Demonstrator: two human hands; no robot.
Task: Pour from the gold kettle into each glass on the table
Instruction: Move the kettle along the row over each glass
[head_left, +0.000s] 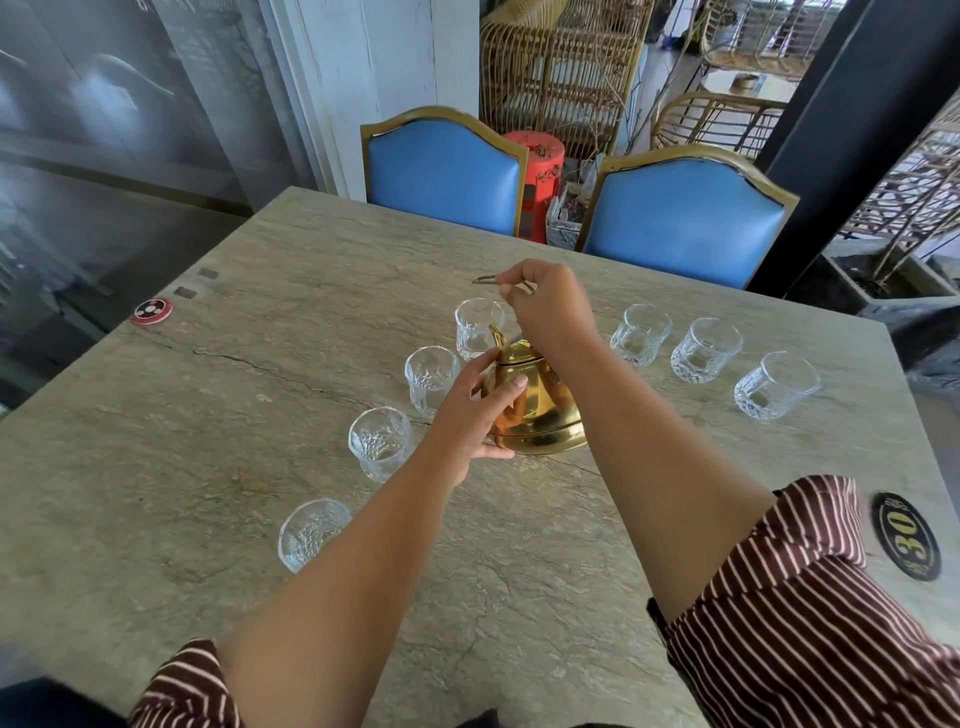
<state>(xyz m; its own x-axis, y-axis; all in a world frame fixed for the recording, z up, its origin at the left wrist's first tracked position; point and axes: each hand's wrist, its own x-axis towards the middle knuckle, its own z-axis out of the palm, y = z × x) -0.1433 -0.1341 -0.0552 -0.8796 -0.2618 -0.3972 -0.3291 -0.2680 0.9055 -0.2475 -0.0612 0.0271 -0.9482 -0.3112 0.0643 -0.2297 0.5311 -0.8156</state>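
Note:
The gold kettle (543, 410) stands on the stone table (260, 415), near its middle. My right hand (550, 306) is above it, closed on the kettle's thin handle (485, 279). My left hand (475, 415) rests against the kettle's left side, fingers spread around the body. Several clear cut glasses stand in an arc around the kettle: one (478, 327) behind the spout, two (431, 376) (381, 441) to the left, one (309, 532) nearest me, and three (640, 333) (705, 349) (775, 383) to the right. The glasses look empty.
Two blue chairs (441, 166) (685, 218) stand at the table's far edge. A red round disc (150, 310) lies at the left edge, and a black oval number plate (906, 535) sits at the right edge.

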